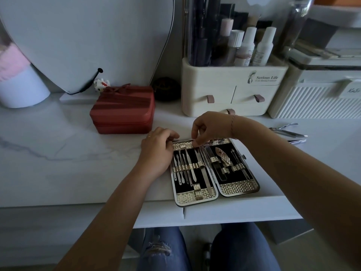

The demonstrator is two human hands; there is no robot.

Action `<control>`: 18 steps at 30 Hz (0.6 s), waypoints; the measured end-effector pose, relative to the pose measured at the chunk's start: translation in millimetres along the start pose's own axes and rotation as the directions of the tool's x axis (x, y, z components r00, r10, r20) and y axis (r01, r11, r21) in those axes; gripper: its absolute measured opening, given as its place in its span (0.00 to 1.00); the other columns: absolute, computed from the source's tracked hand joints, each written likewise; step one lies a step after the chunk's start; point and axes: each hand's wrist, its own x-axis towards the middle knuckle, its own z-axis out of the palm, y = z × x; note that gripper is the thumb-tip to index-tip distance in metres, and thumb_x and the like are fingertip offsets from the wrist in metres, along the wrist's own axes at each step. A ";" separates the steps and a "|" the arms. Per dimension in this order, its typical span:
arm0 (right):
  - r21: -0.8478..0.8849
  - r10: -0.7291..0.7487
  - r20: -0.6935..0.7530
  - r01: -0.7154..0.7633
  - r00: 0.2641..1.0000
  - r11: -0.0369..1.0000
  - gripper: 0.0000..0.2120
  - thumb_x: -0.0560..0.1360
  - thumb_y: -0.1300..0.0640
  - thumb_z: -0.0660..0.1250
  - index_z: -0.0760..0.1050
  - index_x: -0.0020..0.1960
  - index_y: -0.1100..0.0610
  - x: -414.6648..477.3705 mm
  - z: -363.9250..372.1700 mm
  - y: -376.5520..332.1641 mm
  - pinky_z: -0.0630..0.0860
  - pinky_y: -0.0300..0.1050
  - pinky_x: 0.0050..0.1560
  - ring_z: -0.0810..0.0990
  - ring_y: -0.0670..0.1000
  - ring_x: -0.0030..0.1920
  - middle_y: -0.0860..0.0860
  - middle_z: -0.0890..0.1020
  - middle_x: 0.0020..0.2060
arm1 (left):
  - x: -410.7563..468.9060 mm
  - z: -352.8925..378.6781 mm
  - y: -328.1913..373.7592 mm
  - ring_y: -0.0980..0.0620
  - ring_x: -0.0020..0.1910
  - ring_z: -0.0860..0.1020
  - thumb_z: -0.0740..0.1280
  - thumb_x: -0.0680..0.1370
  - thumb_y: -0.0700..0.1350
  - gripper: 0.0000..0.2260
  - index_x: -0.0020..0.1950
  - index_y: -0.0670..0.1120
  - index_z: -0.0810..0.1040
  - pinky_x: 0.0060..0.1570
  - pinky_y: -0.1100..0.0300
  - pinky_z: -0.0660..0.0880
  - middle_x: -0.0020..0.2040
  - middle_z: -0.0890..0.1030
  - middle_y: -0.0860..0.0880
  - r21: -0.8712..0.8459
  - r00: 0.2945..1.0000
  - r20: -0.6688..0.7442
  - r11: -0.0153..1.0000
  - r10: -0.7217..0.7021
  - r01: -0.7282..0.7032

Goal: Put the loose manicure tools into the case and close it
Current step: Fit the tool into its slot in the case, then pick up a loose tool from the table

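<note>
The manicure case [239, 187] lies open flat near the front edge of the white marble table, gold patterned rim, black lining. Several steel tools sit under gold straps in both halves. My left hand [156, 151] rests with curled fingers on the case's far left corner. My right hand [208, 128] hovers over the case's far edge, its fingertips pinching the top of a long metal tool [201, 163] in the left half. Loose nippers [287, 130] and another steel tool [297, 141] lie on the table to the right, beyond my right forearm.
A red zipped box [123, 110] stands behind the case on the left. A cream cosmetics organiser [232, 89] with bottles and a ribbed white box [316, 100] line the back. A mirror [88, 36] and a white cup [21, 89] stand at the back left.
</note>
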 end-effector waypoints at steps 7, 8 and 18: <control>-0.148 -0.016 -0.069 0.006 0.998 0.989 0.13 0.66 0.49 0.75 0.75 0.45 0.51 -11.6 8.8 -7.6 0.64 0.37 0.32 0.71 0.42 0.32 0.43 0.73 0.32 | 0.1 -0.3 -0.8 0.50 0.56 0.72 0.60 0.76 0.34 0.13 0.54 0.48 0.79 0.60 0.52 0.66 0.54 0.77 0.49 0.009 1.000 -0.002 1.000 0.003 -0.003; -0.151 -0.022 -0.081 0.009 0.996 0.989 0.14 0.66 0.49 0.75 0.75 0.46 0.51 -13.6 10.5 -7.2 0.64 0.37 0.33 0.71 0.42 0.32 0.43 0.73 0.33 | 0.3 -0.1 -1.1 0.50 0.56 0.72 0.60 0.76 0.34 0.13 0.54 0.48 0.79 0.60 0.52 0.66 0.53 0.77 0.49 0.010 1.000 -0.004 1.000 0.006 -0.006; 0.126 0.137 -0.603 -0.076 0.786 0.989 0.07 0.71 0.53 0.71 0.79 0.48 0.53 -96.1 -32.4 62.7 0.77 0.37 0.41 0.75 0.45 0.33 0.49 0.80 0.36 | 2.8 4.4 -8.1 0.51 0.53 0.73 0.61 0.75 0.34 0.12 0.52 0.47 0.80 0.58 0.53 0.68 0.52 0.78 0.50 0.004 0.998 -0.039 0.999 0.041 -0.041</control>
